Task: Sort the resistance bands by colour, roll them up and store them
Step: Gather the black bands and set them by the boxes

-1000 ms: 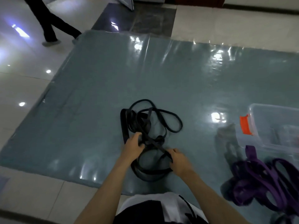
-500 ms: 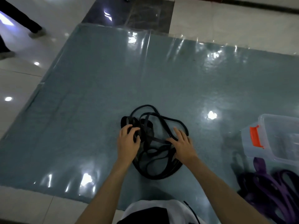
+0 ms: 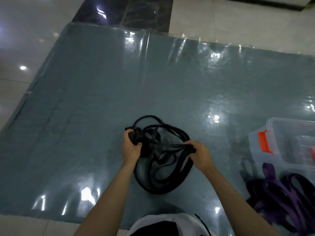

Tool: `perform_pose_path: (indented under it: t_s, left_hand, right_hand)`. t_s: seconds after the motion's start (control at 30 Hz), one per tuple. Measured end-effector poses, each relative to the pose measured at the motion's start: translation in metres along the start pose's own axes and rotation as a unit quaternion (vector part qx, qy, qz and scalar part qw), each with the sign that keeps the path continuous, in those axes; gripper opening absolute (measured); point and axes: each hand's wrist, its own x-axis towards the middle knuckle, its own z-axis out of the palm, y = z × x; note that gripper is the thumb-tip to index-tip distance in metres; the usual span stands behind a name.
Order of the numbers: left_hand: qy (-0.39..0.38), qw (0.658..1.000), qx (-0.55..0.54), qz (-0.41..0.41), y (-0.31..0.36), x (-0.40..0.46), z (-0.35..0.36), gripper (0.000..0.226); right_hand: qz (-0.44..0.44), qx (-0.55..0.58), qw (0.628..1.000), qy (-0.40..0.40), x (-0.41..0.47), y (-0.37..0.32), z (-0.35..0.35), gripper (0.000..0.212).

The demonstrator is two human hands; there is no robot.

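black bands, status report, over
Left hand grips a bunched end of the black bands; right hand pinches a strand pulled taut. Bundle tangled, not rolled. Clear bin and purple bands wait to the right.

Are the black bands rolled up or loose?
Loose: the black bands lie in tangled loops on the mat, gripped by both hands.

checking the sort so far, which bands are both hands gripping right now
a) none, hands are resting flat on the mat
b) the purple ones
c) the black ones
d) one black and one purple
c: the left hand and the right hand both grip the tangled black bands on the mat, while the purple bands lie untouched at the right beside the clear box.
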Motion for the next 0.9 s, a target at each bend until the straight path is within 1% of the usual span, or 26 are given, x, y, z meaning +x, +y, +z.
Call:
perform_pose_path:
  t_s: [0.07, 0.2, 0.27, 0.33, 0.4, 0.5, 0.57, 0.7, 0.83, 0.9]
  left_hand:
    - [-0.023, 0.999, -0.045, -0.003, -0.001, -0.006, -0.002, 0.060]
    - [-0.053, 0.995, -0.074, 0.035, 0.009, -0.030, -0.004, 0.063]
    - [-0.063, 0.991, -0.108, 0.041, 0.019, -0.043, 0.000, 0.065]
    - [-0.071, 0.987, -0.137, 0.047, 0.035, -0.057, 0.005, 0.066]
    - [-0.089, 0.983, -0.147, 0.066, 0.051, -0.073, 0.010, 0.067]
    - [-0.127, 0.975, -0.147, 0.108, 0.075, -0.095, 0.014, 0.070]
    - [-0.157, 0.967, -0.150, 0.137, 0.094, -0.109, 0.018, 0.070]
    - [-0.204, 0.946, -0.157, 0.196, 0.134, -0.145, 0.037, 0.070]
    - [-0.267, 0.923, -0.148, 0.235, 0.163, -0.189, 0.078, 0.070]
    - [-0.294, 0.913, -0.145, 0.244, 0.173, -0.212, 0.105, 0.069]
  right_hand:
    - [-0.001, 0.044, 0.999, 0.012, -0.006, -0.005, -0.013, 0.047]
    - [-0.029, 0.075, 0.996, 0.050, -0.027, -0.014, -0.042, 0.041]
    - [-0.048, 0.090, 0.992, 0.073, -0.043, -0.019, -0.059, 0.045]
    - [-0.076, 0.103, 0.987, 0.101, -0.061, -0.024, -0.078, 0.053]
    - [-0.109, 0.093, 0.981, 0.129, -0.079, -0.027, -0.100, 0.059]
    - [-0.147, 0.043, 0.974, 0.168, -0.109, -0.026, -0.134, 0.053]
    - [-0.144, 0.030, 0.970, 0.194, -0.132, -0.023, -0.156, 0.056]
    - [-0.111, 0.025, 0.959, 0.261, -0.180, -0.005, -0.199, 0.075]
    - [-0.073, 0.010, 0.950, 0.303, -0.227, 0.026, -0.234, 0.076]
    - [-0.057, 0.002, 0.943, 0.327, -0.249, 0.039, -0.248, 0.069]
